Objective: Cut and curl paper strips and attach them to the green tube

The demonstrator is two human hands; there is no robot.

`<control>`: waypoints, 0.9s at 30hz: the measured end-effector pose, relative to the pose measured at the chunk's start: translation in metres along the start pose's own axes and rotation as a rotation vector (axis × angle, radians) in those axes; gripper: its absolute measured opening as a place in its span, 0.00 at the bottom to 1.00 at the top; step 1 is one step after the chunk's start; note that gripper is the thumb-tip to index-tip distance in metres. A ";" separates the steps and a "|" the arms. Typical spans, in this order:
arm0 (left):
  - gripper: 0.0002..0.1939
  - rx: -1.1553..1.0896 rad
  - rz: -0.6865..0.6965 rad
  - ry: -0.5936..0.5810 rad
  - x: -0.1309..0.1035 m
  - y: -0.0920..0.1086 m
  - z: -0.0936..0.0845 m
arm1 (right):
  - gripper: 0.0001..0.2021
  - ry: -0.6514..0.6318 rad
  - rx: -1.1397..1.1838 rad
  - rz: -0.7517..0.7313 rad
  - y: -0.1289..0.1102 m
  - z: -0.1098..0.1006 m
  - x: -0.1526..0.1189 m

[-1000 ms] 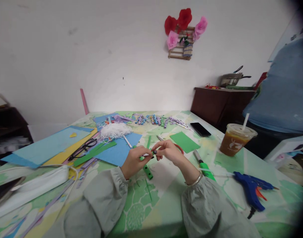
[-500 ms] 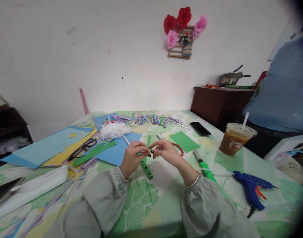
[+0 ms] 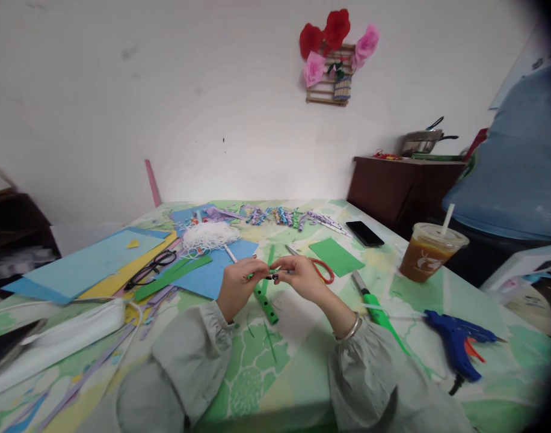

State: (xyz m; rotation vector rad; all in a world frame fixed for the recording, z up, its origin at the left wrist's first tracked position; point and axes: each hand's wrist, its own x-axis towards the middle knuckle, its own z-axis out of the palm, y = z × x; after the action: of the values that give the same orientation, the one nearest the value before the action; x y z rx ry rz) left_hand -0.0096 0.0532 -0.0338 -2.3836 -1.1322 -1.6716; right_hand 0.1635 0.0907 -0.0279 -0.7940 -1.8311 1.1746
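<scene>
My left hand [image 3: 240, 285] and my right hand [image 3: 299, 276] meet above the middle of the table, both closed in a pinch. Between their fingertips is a small green paper piece [image 3: 272, 272], mostly hidden by the fingers. Just below the fingers, a green tube with black dots [image 3: 267, 307] slants across the tablecloth; its upper end is hidden. A white stick [image 3: 230, 254] shows behind my left hand. Red-handled scissors [image 3: 324, 272] lie behind my right hand, partly covered by it. Thin green strips [image 3: 270, 344] lie nearer to me.
Left are blue sheets [image 3: 90, 264], glasses [image 3: 151, 269], green strips [image 3: 171, 278] and white string [image 3: 210, 236]. Curled paper pieces [image 3: 280, 216] line the back. Right are a green sheet [image 3: 336, 255], phone [image 3: 364, 233], green-handled knife [image 3: 377, 310], drink cup [image 3: 431, 252] and blue glue gun [image 3: 456, 346].
Both hands stay at nearly the same place, with the fingertips slightly shifted around the small green piece. The fingers of my left hand are drawn closer together. The camera view has shifted slightly.
</scene>
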 end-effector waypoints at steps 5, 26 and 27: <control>0.07 0.024 0.033 -0.016 -0.001 0.000 -0.001 | 0.10 -0.076 0.062 0.007 -0.003 0.000 -0.001; 0.06 0.053 -0.097 -0.053 -0.003 0.004 0.002 | 0.11 0.020 -0.269 -0.108 -0.009 -0.002 -0.004; 0.06 0.052 -0.100 -0.052 -0.003 0.004 0.002 | 0.12 0.031 -0.293 -0.121 -0.009 -0.001 -0.004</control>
State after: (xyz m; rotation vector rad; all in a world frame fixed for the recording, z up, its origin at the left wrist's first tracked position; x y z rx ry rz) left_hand -0.0058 0.0491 -0.0359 -2.3900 -1.3065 -1.5950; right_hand 0.1657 0.0845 -0.0206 -0.8448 -2.0227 0.8236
